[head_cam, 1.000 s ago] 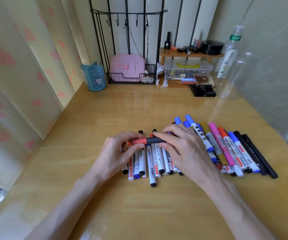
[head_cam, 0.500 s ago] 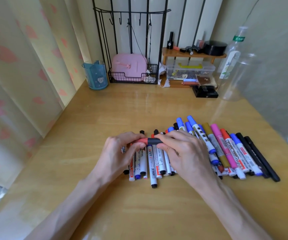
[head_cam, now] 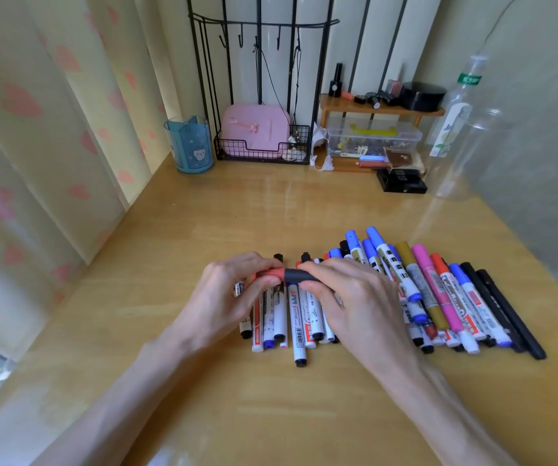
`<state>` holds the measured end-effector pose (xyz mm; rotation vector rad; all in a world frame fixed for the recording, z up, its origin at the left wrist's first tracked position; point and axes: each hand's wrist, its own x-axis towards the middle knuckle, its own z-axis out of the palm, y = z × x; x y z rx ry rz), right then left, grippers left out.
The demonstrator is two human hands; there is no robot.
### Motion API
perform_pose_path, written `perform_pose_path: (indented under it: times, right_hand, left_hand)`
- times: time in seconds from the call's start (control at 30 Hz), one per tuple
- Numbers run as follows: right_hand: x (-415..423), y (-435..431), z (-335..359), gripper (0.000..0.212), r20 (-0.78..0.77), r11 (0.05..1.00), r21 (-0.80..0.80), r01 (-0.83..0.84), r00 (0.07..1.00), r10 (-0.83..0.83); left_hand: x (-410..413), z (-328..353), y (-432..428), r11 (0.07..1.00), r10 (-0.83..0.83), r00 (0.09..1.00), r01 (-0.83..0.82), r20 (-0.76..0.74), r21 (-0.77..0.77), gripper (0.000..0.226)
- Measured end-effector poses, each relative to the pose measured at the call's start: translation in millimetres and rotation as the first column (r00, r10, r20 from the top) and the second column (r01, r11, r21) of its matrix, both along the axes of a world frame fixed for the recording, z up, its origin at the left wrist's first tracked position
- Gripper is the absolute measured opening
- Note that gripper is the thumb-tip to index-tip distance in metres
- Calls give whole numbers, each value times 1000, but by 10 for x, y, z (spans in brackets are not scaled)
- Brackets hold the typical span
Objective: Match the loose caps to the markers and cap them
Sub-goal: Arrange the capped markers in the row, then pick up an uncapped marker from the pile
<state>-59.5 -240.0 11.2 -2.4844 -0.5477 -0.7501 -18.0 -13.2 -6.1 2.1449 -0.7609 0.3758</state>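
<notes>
I hold one marker crosswise above a row of markers on the wooden desk (head_cam: pixel 270 415). My left hand (head_cam: pixel 233 297) pinches its red cap (head_cam: pixel 272 273), and my right hand (head_cam: pixel 351 297) grips its dark barrel (head_cam: pixel 299 275). Cap and barrel meet between my fingertips. Under my hands lie several white-bodied markers (head_cam: pixel 296 317), some showing bare black tips at their far ends. To the right lies a fan of capped markers (head_cam: pixel 438 290) in blue, gold, pink, red and black.
At the back stand a blue pen cup (head_cam: pixel 190 146), a black wire rack holding a pink case (head_cam: pixel 254 131), a small wooden shelf over a clear plastic box (head_cam: pixel 371 139), a black box (head_cam: pixel 402 183) and clear bottles (head_cam: pixel 455 129). A curtain hangs along the left.
Both hands have stayed on the same marker with cap against barrel. The view has shifted only slightly.
</notes>
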Motion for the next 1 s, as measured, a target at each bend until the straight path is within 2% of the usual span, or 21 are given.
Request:
perform_pose_path:
  times: [0.1, 0.2, 0.3, 0.37, 0.43, 0.5, 0.67, 0.87, 1.0]
  right_hand:
    - [2, 32, 106, 19, -46, 998, -57, 38, 998, -41]
    - [11, 37, 136, 17, -26, 991, -71, 112, 993, -114]
    - [66, -27, 182, 14, -45, 969, 1, 248, 968, -247]
    - [83, -18, 230, 20, -122, 956, 12, 294, 949, -291]
    - [78, 82, 271, 35, -224, 960, -12, 280, 935, -275]
    - [75, 227, 245, 35, -270, 968, -71, 242, 929, -252]
    - [72, 441, 37, 26, -229, 940, -250, 232, 929, -290]
    - [97, 532, -50, 19, -190, 965, -201, 167, 960, -206]
    - [123, 739, -123, 26, -220, 976, -199, 85, 967, -129]
  left_hand:
    - [0, 51, 25, 997, 22, 998, -26, -52, -68, 26]
    - [14, 90, 40, 987, 51, 998, -57, -42, -151, 34]
    - [88, 83, 198, 980, 135, 991, -137, -19, -146, 37]
    - [122, 86, 319, 973, 205, 978, -208, -47, -95, 33]
    - [145, 70, 401, 963, 268, 961, -270, -69, -23, 25]
    - [159, 58, 470, 943, 333, 938, -331, -100, 37, 13]
    - [110, -47, 628, 893, 431, 882, -386, -190, 234, 24]
    - [148, -193, 658, 893, 396, 906, -341, -152, 293, 26]
    - [160, -239, 630, 918, 339, 924, -282, -178, 279, 28]
